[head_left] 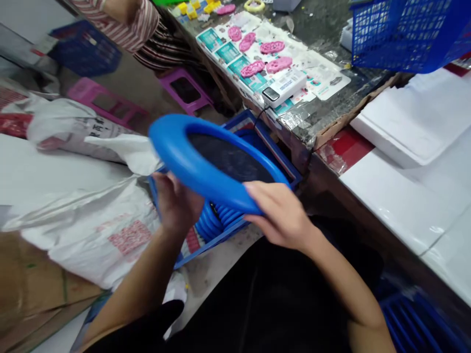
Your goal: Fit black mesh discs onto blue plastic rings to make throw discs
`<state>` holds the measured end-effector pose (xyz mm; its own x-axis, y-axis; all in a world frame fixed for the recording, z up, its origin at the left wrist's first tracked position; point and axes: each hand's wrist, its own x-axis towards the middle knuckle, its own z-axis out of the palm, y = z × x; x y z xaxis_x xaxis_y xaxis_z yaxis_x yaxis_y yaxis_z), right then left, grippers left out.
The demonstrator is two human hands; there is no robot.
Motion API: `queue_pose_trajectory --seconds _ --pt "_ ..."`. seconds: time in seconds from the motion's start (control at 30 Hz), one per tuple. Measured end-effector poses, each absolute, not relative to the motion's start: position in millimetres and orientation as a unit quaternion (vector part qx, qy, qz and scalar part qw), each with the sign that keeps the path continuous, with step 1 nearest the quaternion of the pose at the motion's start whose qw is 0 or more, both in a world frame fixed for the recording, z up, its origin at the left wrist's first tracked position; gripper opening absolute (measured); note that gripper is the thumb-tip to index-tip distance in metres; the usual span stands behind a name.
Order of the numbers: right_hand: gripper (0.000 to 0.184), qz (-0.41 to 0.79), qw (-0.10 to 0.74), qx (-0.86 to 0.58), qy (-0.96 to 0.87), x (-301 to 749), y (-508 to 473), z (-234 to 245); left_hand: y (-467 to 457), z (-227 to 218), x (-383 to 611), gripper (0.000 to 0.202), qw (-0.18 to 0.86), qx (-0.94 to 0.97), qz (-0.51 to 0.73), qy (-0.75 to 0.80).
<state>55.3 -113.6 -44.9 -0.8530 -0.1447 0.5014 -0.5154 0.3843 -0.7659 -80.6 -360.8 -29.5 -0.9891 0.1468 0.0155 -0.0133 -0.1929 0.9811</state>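
The right hand [281, 215] is grasping the near edge of a blue ring [206, 180], its thumb lying on top and its fingers curling beneath. The left hand [176, 203] is standing under the ring's left side, apparently supporting it; its fingertips are hiding behind the rim, so whether they are closing on it I cannot tell. The ring is hanging tilted above a blue crate [221, 239], its middle looking dark. Inside the crate, blue pieces [211, 220] are lying close together. A printed sack [136, 233] is resting beside the crate on the left. Beyond the hands, pink pieces [272, 47] and a white box [290, 87] are lying on printed cards on a table [316, 32], a blue basket [401, 39] standing farther right. A person in stripes [143, 29] is sitting near a pink stool [191, 93].
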Motion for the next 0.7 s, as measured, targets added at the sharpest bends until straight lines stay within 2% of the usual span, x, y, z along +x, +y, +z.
queue_pose_trajectory --seconds 0.07,0.1,0.13,0.23,0.27,0.33,0.4,0.47,0.6,0.7 --pt "0.054 0.513 0.126 0.274 -0.804 3 -147 -62 -368 -3 -88 0.058 0.009 0.064 0.754 0.654" --pt "0.054 0.506 0.105 0.296 -0.803 -17 -160 -73 -376 -2 -90 0.042 0.008 0.043 0.734 0.678" --pt "0.056 0.502 0.082 0.31 -0.803 -33 -170 -86 -385 -10 -91 0.035 0.008 0.019 0.708 0.706" --pt "0.075 0.543 0.006 0.343 -0.767 -61 -189 -140 -408 -68 -87 0.089 0.072 -0.07 0.634 0.767" --pt "0.076 0.562 -0.022 0.343 -0.752 -65 -193 -159 -411 -93 -82 0.099 0.108 -0.093 0.599 0.788" --pt "0.073 0.598 -0.078 0.327 -0.727 -64 -201 -192 -412 -137 -68 0.104 0.166 -0.095 0.532 0.825" --pt "0.072 0.628 -0.111 0.306 -0.706 -56 -205 -213 -412 -167 -55 0.107 0.168 -0.07 0.489 0.853" --pt "0.073 0.656 -0.128 0.292 -0.684 -46 -205 -222 -420 -182 -50 0.1 0.172 -0.007 0.461 0.871" --pt "0.065 0.661 -0.106 0.247 -0.701 -38 -184 -218 -476 -193 -66 0.063 0.122 0.095 0.351 0.924" --pt "0.048 0.627 -0.058 0.147 -0.763 -40 -144 -214 -547 -202 -85 0.06 0.048 0.064 0.221 0.972"
